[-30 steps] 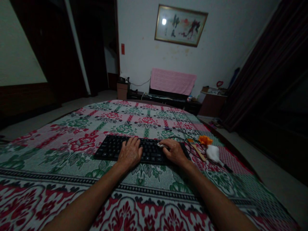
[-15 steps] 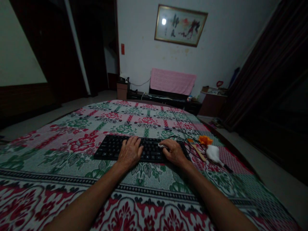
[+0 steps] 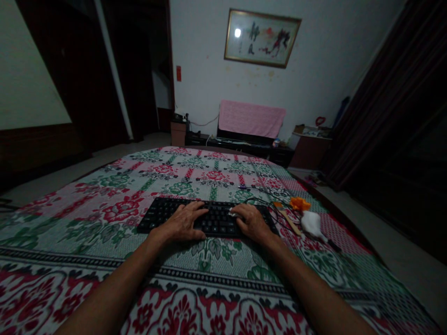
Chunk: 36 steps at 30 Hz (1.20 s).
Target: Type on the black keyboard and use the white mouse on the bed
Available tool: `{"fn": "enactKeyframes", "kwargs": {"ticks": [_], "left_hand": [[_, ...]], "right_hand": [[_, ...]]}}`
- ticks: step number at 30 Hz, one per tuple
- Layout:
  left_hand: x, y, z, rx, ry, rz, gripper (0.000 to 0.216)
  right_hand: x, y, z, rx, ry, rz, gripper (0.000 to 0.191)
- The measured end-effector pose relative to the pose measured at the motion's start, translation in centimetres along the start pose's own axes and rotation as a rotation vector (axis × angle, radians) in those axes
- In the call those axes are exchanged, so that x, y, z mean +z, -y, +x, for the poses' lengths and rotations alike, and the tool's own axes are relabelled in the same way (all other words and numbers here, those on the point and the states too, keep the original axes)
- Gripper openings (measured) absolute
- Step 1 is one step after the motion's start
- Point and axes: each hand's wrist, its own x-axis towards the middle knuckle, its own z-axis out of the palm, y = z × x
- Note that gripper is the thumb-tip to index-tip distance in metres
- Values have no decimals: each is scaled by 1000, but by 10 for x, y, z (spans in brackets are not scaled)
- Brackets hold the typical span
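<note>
A black keyboard [image 3: 164,215] lies on a bed covered with a floral red, green and white spread [image 3: 104,204]. My left hand [image 3: 181,223] rests flat across the middle keys, fingers stretched out to the right. My right hand [image 3: 252,222] sits on the right part of the keyboard with its fingers curled; a small pale object shows at its fingertips, too small to name. The keyboard's black cable [image 3: 265,203] loops away behind my right hand.
To the right of the keyboard lie an orange object [image 3: 299,203], a wooden stick [image 3: 288,217] and a white wad [image 3: 310,222]. Beyond the bed stand a low cabinet with a pink cloth [image 3: 251,119] and a framed picture [image 3: 261,37] on the wall.
My left hand has turned and slid so its fingers now point right along the keys. My right hand stays in place. The view has shifted slightly.
</note>
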Motion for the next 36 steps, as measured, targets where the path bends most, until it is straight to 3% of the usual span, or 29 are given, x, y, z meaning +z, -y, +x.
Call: {"fn": "enactKeyframes", "kwargs": {"ticks": [15,32,36], "left_hand": [[6,-1,7,-80,-167,115,46],[21,5,2,-14,-280,19,49],[24,4,3,-26,-304,6,46]], "right_hand": [[4,-1,0,42,10,-28,29],[-1,10,0,22,-7,-1,18],[2,15,5,-25,-34,67,30]]}}
